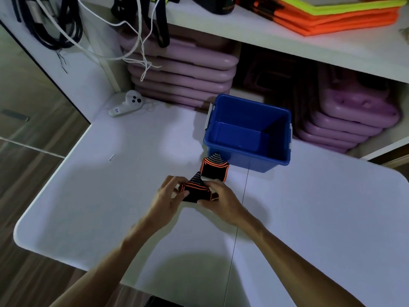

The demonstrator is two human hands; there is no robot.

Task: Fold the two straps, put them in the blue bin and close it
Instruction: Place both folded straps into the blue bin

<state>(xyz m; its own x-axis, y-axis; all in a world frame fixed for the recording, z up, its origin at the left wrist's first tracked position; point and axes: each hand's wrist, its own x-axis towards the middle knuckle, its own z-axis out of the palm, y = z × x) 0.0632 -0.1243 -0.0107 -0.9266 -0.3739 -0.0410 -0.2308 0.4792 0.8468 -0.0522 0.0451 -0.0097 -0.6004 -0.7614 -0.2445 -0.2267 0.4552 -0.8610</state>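
Note:
Two black straps with orange edging lie on the white table. The near strap (195,191) is folded into a small bundle, held from both sides by my left hand (167,197) and my right hand (218,199). A second folded strap (214,170) rests just beyond it, touching the front wall of the blue bin (250,160). The bin stands open and empty, with grey latches on its two sides. No lid is in view.
A white controller (127,103) lies at the table's back left, and a small screw (111,157) to the left. Stacks of purple lids (183,69) fill the shelf behind. White cords (141,47) hang down; orange vests (332,16) sit on the upper shelf.

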